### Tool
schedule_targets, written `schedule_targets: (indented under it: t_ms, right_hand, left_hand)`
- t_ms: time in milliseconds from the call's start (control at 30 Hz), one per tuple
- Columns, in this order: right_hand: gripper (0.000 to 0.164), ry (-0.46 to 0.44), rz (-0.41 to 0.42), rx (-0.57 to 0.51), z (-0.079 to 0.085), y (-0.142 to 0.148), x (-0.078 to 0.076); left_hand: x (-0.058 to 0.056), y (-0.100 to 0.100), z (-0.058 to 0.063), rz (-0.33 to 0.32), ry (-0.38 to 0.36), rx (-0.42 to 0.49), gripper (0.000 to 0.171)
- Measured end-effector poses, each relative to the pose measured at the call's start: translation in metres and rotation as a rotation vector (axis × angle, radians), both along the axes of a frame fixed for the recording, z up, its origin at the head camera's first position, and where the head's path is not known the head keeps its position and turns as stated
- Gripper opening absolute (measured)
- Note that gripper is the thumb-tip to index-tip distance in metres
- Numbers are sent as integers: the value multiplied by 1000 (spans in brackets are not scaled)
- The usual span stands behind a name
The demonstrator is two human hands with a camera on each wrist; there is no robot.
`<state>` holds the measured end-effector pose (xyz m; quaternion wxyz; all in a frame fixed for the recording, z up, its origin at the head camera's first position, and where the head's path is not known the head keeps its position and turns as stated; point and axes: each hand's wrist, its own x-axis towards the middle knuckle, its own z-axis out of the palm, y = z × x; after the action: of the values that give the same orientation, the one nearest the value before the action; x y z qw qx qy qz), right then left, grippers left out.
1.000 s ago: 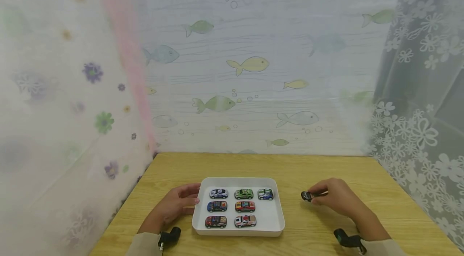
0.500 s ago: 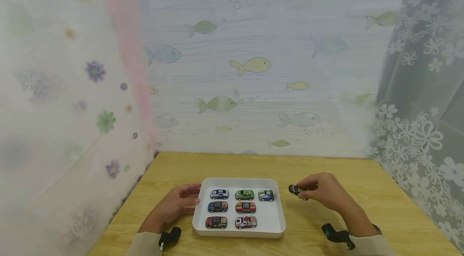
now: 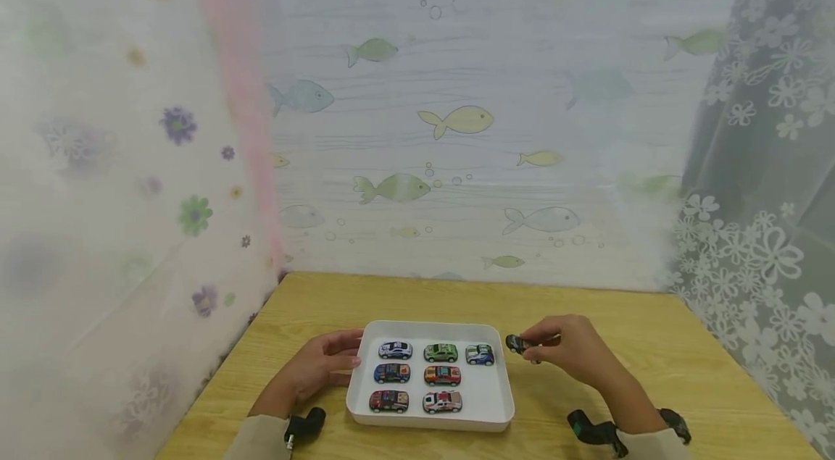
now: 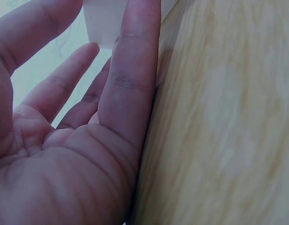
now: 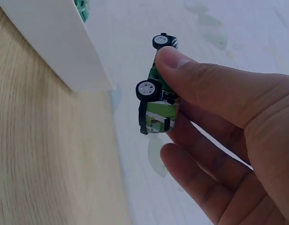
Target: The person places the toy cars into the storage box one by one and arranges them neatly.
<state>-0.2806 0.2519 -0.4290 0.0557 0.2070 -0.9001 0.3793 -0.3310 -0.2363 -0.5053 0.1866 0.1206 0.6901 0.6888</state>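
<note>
My right hand (image 3: 572, 353) pinches a small toy car (image 5: 156, 89) between thumb and fingers, just past the right rim of a white tray (image 3: 485, 402). Dark with green parts, the car shows two white-hubbed wheels in the right wrist view. My left hand (image 3: 317, 366) lies at the tray's left side, its fingers extended and touching the wall. In the left wrist view its palm (image 4: 74, 173) stands on edge on the wood. Several toy cars sit inside the tray, among them a green car (image 3: 440, 353), a red-yellow car (image 3: 442, 375) and a blue-green-white car (image 3: 480, 355) at the upper right.
The tray stands on a wooden table (image 3: 587, 300). A fish-print curtain (image 3: 457, 156) hangs behind it, with flower-print sheets (image 3: 196, 228) at the sides. Dark wrist-camera mounts (image 3: 305, 424) sit at both wrists.
My right hand has carried the held toy car leftward, from over the table to right beside the tray's right rim. The left hand and the tray have stayed put.
</note>
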Motion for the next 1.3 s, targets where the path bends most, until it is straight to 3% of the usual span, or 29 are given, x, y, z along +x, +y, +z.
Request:
schedule_targets:
  t_ms: [333, 800, 1300]
  right_hand:
    - [21, 84, 30, 18, -7, -20, -2]
    - [19, 65, 75, -4, -16, -46, 1]
    - [15, 76, 82, 85, -15, -62, -4]
  left_hand:
    - [2, -2, 0, 16, 7, -20, 68]
    - [2, -2, 1, 17, 1, -27, 68]
    - [0, 0, 1, -8, 3, -11, 70]
